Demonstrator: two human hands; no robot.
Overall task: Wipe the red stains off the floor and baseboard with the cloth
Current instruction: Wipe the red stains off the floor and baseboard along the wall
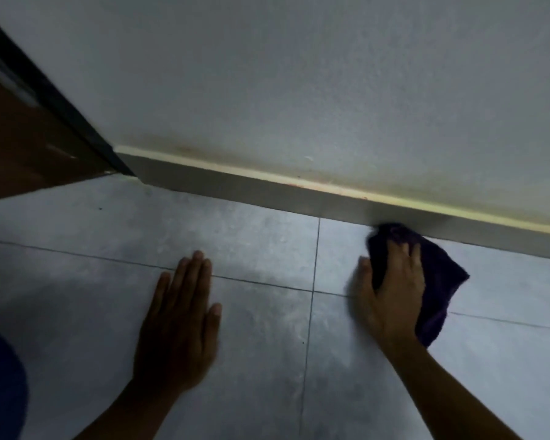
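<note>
Cloth [438, 274]: dark purple, crumpled, lying on the grey tiled floor [251, 328] right of centre, its far end bunched up against the foot of the baseboard [235, 188]. Right hand [391, 296] pressed flat on top of it, fingers [407, 252] curled over the fabric and grasping it, thumb on the tile at the left edge; picture blurred here. Left hand [178, 315] flat on the floor well apart to the left, fingers stretched out and released, lying across a grout line. Reddish stains [302, 184] faint along the baseboard's pale top edge, left of the cloth, with a smudge on the white wall [299, 74] just above. Dark door frame [61, 100] at far left.
</note>
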